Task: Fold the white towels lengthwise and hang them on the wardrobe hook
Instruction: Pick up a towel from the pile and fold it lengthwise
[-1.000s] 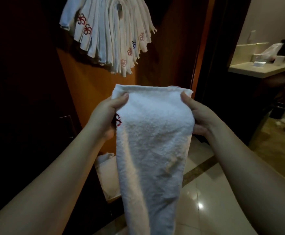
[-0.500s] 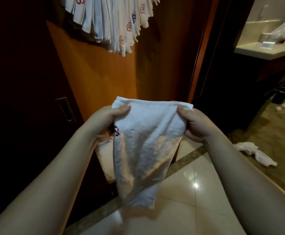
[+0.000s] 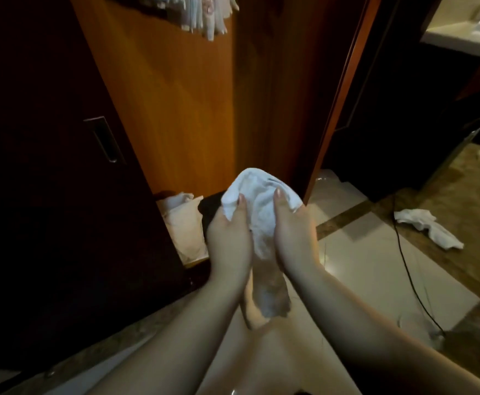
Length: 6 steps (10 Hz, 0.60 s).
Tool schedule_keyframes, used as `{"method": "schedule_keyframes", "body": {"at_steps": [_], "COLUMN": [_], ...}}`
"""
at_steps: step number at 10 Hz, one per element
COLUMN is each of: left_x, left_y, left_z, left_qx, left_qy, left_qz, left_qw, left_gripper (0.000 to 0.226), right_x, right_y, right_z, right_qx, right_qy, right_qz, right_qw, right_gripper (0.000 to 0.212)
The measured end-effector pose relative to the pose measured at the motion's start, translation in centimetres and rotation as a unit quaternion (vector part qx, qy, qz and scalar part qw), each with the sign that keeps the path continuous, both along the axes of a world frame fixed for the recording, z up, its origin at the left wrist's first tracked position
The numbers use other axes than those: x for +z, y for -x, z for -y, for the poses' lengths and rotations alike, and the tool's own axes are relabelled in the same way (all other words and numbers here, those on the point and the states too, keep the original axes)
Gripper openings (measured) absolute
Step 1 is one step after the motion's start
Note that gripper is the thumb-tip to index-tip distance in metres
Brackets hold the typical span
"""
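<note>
Towel lower end between wrists

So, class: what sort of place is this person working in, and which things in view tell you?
Probably a hotel room entryway: a wooden wardrobe with white towels hanging up, a glossy tiled floor, and a vanity counter in the adjoining room.

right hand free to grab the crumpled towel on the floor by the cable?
Probably not as things stand: the right hand and left hand both hold the white towel, and the crumpled towel lies well off to its right.
</note>
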State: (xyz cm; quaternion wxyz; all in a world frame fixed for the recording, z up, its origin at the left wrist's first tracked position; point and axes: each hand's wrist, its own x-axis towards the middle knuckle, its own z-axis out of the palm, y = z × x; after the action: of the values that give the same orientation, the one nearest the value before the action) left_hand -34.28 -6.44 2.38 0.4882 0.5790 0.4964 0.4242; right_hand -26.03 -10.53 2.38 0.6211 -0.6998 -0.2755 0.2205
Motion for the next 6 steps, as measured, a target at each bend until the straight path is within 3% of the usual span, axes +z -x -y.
{"method": "schedule_keyframes", "body": {"at_steps": [3, 4, 5, 6], "left_x": [0.7, 1.3, 2.1, 3.0], "left_y": [2.2, 2.6, 3.1, 3.7], "left_z": [2.4, 1.8, 0.9, 0.0], "left_qx": [-0.145, -0.204, -0.266, -0.289], "left_qy": [0.072, 0.071, 0.151, 0.158], "left_qz": [0.107, 0.052, 0.039, 0.024], "left_qw": [0.981, 0.975, 0.951, 0.944], "left_gripper": [0.020, 0.026, 0.042, 0.047], "right_x": [0.4, 0.5, 0.3, 0.3], "right_y": [0.7, 0.3, -0.7, -1.0], "right_z": [2.3, 2.6, 2.7, 2.8], "right_qx": [0.162, 0.197, 0.266, 0.340], "right_qy": [-0.026, 0.001, 0.010, 0.048], "right_qz": [-0.070, -0.035, -0.027, 0.030], "right_qw": [0.984, 0.980, 0.964, 0.939], "right_gripper": [0.023, 0.034, 0.043, 0.072]}}
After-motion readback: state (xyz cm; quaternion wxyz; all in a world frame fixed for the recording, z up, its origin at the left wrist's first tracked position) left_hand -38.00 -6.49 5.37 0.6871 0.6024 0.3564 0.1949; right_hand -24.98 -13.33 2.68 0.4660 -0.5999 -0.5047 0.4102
